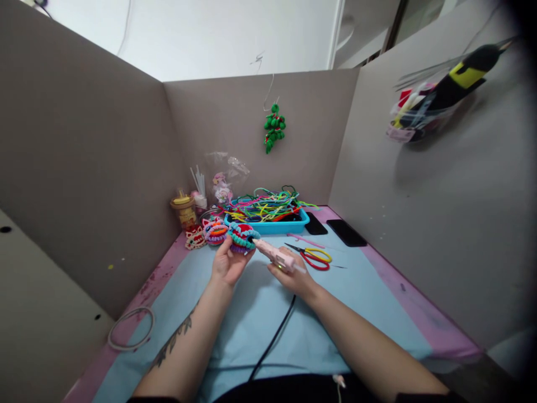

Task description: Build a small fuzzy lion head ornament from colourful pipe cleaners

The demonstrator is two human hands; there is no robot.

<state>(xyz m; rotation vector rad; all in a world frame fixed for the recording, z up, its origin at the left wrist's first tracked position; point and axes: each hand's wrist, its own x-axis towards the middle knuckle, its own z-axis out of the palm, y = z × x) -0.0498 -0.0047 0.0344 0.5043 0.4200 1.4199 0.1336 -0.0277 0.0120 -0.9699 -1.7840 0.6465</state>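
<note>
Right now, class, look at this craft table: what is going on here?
A person holds a red-and-teal pipe-cleaner piece in the left hand and a pink glue gun in the right hand, with the nozzle at the piece. Beyond lie a blue tray of pipe cleaners and red-and-yellow scissors.

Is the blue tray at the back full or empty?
Full: the blue tray is heaped with coloured pipe cleaners, which rise above its rim and hang over it.
</note>
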